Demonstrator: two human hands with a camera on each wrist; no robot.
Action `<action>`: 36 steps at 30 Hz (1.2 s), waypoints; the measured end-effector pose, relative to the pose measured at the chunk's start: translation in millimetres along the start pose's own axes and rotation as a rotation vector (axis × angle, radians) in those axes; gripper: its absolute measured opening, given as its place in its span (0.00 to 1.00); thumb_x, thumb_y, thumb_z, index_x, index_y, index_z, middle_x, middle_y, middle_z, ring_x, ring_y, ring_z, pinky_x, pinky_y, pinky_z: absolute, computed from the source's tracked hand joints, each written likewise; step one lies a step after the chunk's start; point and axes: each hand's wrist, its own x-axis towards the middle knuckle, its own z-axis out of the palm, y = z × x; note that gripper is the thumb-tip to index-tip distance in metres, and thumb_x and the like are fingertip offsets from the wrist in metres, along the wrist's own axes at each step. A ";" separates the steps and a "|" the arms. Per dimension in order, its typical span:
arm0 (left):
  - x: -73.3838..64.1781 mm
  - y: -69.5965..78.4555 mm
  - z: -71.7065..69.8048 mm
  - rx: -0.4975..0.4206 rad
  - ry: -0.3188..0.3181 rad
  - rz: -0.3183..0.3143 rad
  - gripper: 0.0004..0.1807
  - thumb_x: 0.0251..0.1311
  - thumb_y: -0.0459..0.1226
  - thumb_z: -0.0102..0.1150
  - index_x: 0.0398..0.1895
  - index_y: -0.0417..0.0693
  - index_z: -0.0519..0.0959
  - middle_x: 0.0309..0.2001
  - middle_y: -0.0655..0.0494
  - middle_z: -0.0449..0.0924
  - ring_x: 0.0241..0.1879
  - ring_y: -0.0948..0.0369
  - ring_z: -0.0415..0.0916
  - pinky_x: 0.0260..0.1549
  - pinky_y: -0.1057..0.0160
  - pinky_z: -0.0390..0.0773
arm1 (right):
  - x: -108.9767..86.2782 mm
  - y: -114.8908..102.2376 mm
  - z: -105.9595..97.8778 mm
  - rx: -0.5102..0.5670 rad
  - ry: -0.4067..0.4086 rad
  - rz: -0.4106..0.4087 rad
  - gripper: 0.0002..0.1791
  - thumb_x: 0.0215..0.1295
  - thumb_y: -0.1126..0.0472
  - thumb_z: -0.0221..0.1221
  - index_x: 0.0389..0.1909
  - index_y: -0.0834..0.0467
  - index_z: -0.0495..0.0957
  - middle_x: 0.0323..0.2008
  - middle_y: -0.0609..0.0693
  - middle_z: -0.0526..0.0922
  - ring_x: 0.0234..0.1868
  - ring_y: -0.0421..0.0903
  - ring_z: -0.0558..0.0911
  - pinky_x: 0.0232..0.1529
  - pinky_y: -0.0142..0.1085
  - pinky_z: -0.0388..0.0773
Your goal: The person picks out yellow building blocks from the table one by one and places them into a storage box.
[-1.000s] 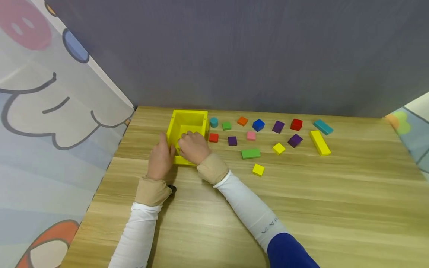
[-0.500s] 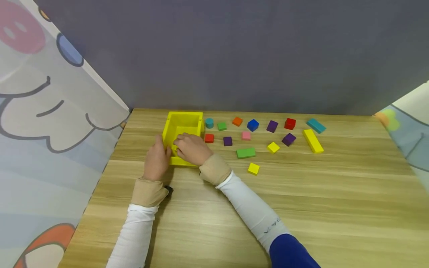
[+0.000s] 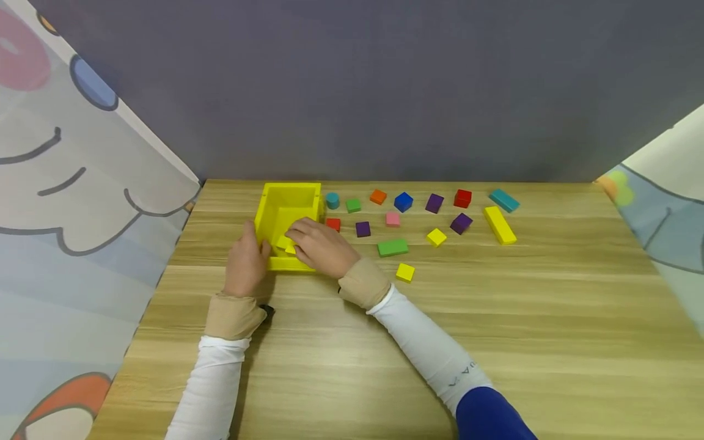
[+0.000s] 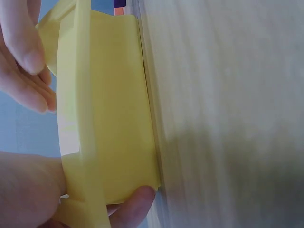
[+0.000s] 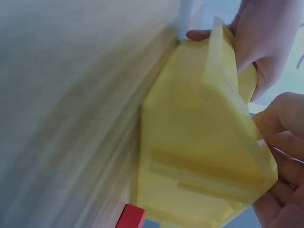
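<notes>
A yellow box point(image 3: 294, 264) stands open-topped at the table's left end. My left hand point(image 3: 244, 266) grips its left wall; in the left wrist view the left thumb point(image 4: 135, 209) lies against the box's outside. My right hand point(image 3: 324, 245) reaches over the box's near right corner with fingers bent down into it. At those fingertips shows a small yellow block point(image 3: 290, 249), pinched between thumb and fingers. Another yellow piece point(image 3: 283, 242) lies just left of it inside the box. In the right wrist view, the right fingers point(image 5: 285, 142) are at the rim, their tips partly hidden.
Right of the box lie several loose blocks: a teal cylinder point(image 3: 332, 200), a red block point(image 3: 333, 224), a long green block point(image 3: 393, 247), a yellow square point(image 3: 405, 272), a blue cube point(image 3: 403, 201) and a long yellow block point(image 3: 500, 225). A dark panel point(image 3: 385, 91) borders the table's back.
The head view has shifted, so the scene sits further left. My right hand has moved slightly right relative to the box, and the yellow block at its fingertips shows more. The left hand keeps its grip.
</notes>
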 end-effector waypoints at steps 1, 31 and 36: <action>0.0 -0.4 -0.3 0.000 0.003 0.002 0.13 0.69 0.31 0.47 0.50 0.30 0.61 0.27 0.28 0.75 0.27 0.33 0.77 0.21 0.40 0.73 | -2.4 -0.4 -0.7 -0.008 -0.004 -0.008 0.16 0.71 0.64 0.55 0.56 0.62 0.79 0.56 0.53 0.80 0.60 0.48 0.77 0.62 0.33 0.72; -0.7 3.1 -3.8 -0.008 -0.029 -0.036 0.14 0.70 0.32 0.48 0.51 0.31 0.61 0.28 0.27 0.76 0.26 0.37 0.77 0.20 0.44 0.74 | -104.7 20.4 -36.2 0.034 0.008 0.080 0.21 0.68 0.61 0.61 0.59 0.65 0.76 0.56 0.57 0.79 0.57 0.51 0.78 0.59 0.40 0.76; -0.4 2.2 -3.4 -0.008 -0.028 -0.036 0.14 0.69 0.32 0.48 0.51 0.31 0.61 0.27 0.28 0.76 0.25 0.38 0.77 0.18 0.46 0.73 | -124.1 27.7 -42.1 0.037 -0.007 0.132 0.21 0.66 0.58 0.64 0.57 0.65 0.78 0.54 0.57 0.80 0.56 0.51 0.79 0.57 0.41 0.77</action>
